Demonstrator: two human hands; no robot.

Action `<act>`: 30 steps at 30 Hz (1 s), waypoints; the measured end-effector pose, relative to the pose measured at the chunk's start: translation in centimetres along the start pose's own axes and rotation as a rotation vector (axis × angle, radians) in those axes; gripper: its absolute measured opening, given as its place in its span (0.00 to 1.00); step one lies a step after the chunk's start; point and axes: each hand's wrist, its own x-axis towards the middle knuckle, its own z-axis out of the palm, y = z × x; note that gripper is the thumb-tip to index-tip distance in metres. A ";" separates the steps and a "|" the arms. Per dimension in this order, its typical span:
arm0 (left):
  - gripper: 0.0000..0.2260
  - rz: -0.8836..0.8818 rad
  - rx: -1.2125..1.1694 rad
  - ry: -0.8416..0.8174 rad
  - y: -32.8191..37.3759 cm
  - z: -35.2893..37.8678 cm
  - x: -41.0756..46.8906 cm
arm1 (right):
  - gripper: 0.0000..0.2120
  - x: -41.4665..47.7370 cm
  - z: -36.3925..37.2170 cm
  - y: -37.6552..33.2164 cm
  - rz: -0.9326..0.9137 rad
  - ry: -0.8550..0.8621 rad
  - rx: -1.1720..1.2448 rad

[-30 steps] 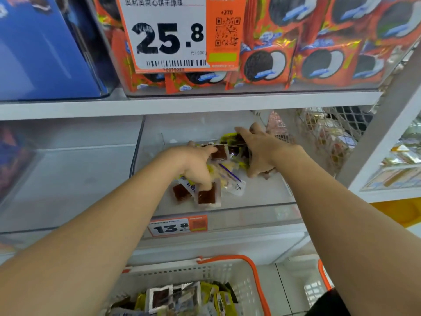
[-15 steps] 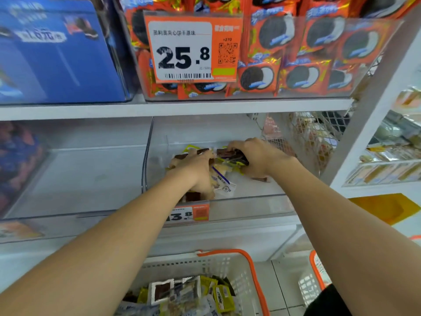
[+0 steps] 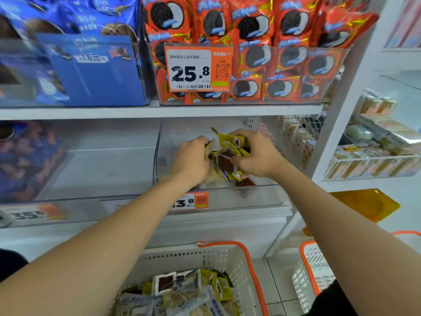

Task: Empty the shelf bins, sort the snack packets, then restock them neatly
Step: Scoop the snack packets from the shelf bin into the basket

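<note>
Overhead, the shelf [image 3: 159, 110] carries orange biscuit packs [image 3: 250, 30]; a white basket [image 3: 257, 281] of loose packets stands below. In the clear bin [image 3: 262, 198] between, the left hand [image 3: 191, 160] and right hand [image 3: 257, 153] both clutch a bunch of snack packets [image 3: 227, 153], behind the price tag [image 3: 193, 200].

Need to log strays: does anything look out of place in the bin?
One brown packet lies alone, front right in the bin, apart from the bunch gripped by the left hand and right hand.
</note>
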 end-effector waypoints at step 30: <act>0.19 0.122 0.128 -0.978 -2.0 -6.2 -12.7 | 0.19 -9.9 -0.3 -5.1 0.123 -1.015 0.105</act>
